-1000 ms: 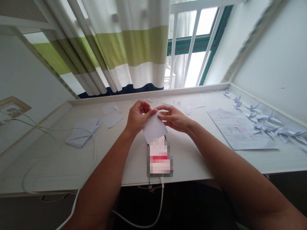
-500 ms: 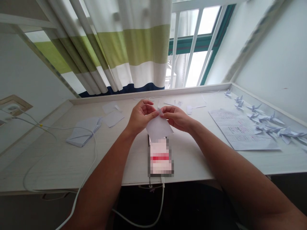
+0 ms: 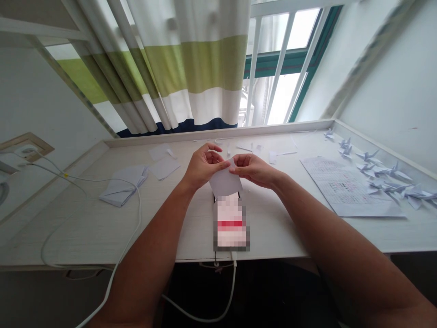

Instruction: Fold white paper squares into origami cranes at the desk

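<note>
A small white sheet of paper (image 3: 225,182) is held up between both hands, over the far end of a phone. My left hand (image 3: 205,166) pinches its upper left edge between thumb and forefinger, with the other fingers curled behind. At the upper right corner, my right hand (image 3: 252,169) grips the same paper by thumb and fingertips. Directly below, the phone (image 3: 231,223) lies on the desk with a blurred screen and a white cable plugged into its near end.
A stack of white paper (image 3: 123,184) and loose sheets (image 3: 165,167) lie to the left, near a white cable (image 3: 139,205). On the right are a written sheet (image 3: 344,187) and several folded paper cranes (image 3: 392,175). Paper scraps (image 3: 272,157) lie along the back of the desk (image 3: 273,232).
The paper between my hands has tilted slightly and its lower edge looks higher. Both hands keep their pinch. The whole view has shifted a little, so things appear further right.
</note>
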`<state>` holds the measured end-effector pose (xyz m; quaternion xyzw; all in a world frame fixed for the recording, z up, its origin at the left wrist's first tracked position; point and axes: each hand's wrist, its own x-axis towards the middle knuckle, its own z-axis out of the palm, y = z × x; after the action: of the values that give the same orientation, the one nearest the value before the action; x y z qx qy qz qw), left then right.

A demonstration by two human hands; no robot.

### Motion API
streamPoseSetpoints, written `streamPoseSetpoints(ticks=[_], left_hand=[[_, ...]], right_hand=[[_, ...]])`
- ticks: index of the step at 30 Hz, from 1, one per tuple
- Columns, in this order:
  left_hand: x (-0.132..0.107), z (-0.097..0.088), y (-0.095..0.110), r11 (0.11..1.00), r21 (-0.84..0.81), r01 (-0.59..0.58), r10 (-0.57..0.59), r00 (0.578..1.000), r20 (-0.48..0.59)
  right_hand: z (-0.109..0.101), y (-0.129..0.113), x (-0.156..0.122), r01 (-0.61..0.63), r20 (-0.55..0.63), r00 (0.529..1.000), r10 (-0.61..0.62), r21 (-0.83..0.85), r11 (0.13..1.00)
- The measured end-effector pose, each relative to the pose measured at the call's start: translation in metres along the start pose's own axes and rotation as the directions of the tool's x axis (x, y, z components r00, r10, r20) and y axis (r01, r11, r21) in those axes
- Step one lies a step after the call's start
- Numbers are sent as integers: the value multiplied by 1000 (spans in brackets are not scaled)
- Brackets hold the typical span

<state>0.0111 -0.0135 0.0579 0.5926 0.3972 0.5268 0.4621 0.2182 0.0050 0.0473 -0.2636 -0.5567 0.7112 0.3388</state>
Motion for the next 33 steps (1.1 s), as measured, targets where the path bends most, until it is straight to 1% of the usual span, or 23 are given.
streamPoseSetpoints(ticks=[7, 12, 17, 22, 26, 28, 33], left_hand=[[-1, -3, 1, 998, 16, 69, -70, 996, 56], [0, -6, 1, 995, 77, 69, -70, 998, 7], [2, -11, -2, 975, 219, 30, -20, 999, -45], [3, -14, -3, 961, 271, -46, 67, 995, -70], [4, -16, -3, 959, 277, -62, 84, 994, -68], [4, -17, -3, 956, 286, -63, 88, 993, -77], [3, -15, 0, 942, 334, -37, 73, 993, -96]], right_hand=[[0, -3, 0, 61, -102, 993, -64, -38, 997], [1, 2, 2, 103, -104, 989, -110, -73, 992], [3, 2, 2, 114, -135, 981, -138, -170, 979], [3, -1, -1, 31, -47, 998, -35, -90, 995], [3, -2, -2, -5, -11, 1000, 4, -63, 998], [3, -3, -3, -31, 19, 999, 33, -98, 995], [3, -11, -7, -150, 141, 971, 192, -261, 954]])
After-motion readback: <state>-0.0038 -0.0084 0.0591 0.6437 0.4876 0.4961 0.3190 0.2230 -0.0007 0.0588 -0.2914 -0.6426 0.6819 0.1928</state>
